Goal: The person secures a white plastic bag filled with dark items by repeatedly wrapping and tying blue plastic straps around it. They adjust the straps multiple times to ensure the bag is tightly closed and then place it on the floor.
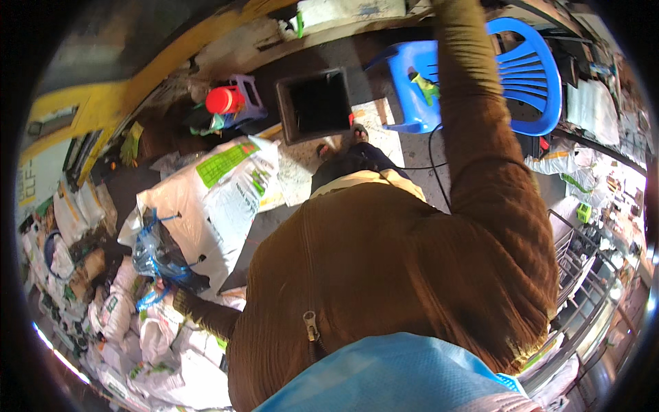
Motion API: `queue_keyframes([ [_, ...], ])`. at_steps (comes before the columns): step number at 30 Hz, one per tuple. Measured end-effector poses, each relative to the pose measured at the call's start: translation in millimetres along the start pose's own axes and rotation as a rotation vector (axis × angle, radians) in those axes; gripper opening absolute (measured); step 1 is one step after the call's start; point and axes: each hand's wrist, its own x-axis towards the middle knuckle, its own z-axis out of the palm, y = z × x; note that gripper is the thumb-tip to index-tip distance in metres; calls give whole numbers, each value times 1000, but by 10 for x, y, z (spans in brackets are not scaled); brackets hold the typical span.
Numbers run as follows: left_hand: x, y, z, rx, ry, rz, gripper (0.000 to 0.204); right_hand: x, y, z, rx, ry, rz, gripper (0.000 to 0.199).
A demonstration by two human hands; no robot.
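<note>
Down at left, left hand (159, 283) grips blue plastic bag (156, 253) by white sack (220, 199) — right hand out of view.

Brown, blue, white and red

Ribbed brown sleeve (206, 314) by a clear blue plastic bag (159, 255); white sack (221, 199) with green panel; bright blue chair (522, 75); red lid (221, 100) on purple stool (248, 96).
</note>
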Motion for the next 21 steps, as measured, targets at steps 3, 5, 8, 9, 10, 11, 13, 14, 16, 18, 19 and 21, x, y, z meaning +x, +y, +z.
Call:
queue_keyframes([
  [3, 4, 68, 126, 65, 49, 41, 35, -355, -459, 443, 155, -59, 22, 24],
  [5, -16, 131, 208, 136, 106, 62, 35, -540, -667, 616, 440, -261, 178, 19],
  [8, -91, 203, 329, 333, 278, 63, 36, -663, -891, 827, 316, -586, 152, 25],
  [9, -114, 216, 384, 403, 347, 45, 36, -734, -961, 867, 344, -653, 158, 31],
  [10, -141, 221, 449, 482, 416, 11, 36, -747, -1044, 935, 385, -700, 154, 34],
  [11, -165, 212, 526, 549, 481, -28, 36, -759, -1121, 970, 361, -702, 73, 36],
  [13, -218, 195, 674, 678, 597, -120, 36, -697, -1252, 938, 475, -931, 189, 25],
  [14, -256, 180, 739, 729, 644, -172, 37, -605, -1295, 901, 457, -1071, 131, 33],
  [16, -301, 178, 854, 790, 746, -264, 37, -300, -1161, 558, 353, -1047, -296, 42],
  [18, -316, 180, 950, 839, 816, -352, 37, 220, -818, 302, 662, -580, -435, 12],
  [19, -312, 190, 980, 860, 851, -397, 37, 555, -545, 285, 717, -278, -327, 11],
  [21, -283, 206, 1035, 901, 892, -444, 38, 1299, 121, 523, 804, -44, -3, 20],
])
